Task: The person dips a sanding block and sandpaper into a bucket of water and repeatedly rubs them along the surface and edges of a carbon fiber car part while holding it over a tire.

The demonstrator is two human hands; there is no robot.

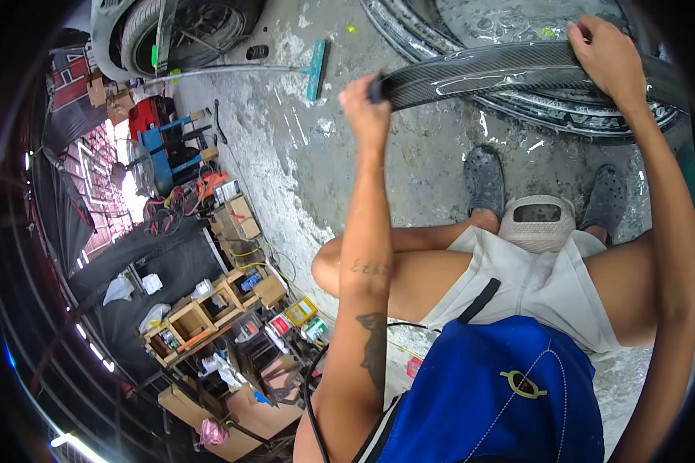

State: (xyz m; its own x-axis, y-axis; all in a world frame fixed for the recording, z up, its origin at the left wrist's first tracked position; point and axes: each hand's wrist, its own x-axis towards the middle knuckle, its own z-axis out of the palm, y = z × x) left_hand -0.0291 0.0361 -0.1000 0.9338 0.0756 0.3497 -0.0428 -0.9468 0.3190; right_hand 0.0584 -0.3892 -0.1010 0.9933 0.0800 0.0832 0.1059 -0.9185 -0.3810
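Observation:
A long, curved, glossy carbon-fibre strip stretches across the top right of the head view, above some black tyres on the wet floor. At its left end, my left hand is closed around a small dark block, which touches the strip's end. Part of the block is hidden by the fingers. Farther right, my right hand grips the strip, its fingers curled over the upper edge. The strip's far right end fades into the dark edge of the view.
A low beige stool stands between my feet. A teal-headed floor squeegee lies at the upper left, near a car wheel. Wooden shelving, boxes and a blue-and-red machine line the left side.

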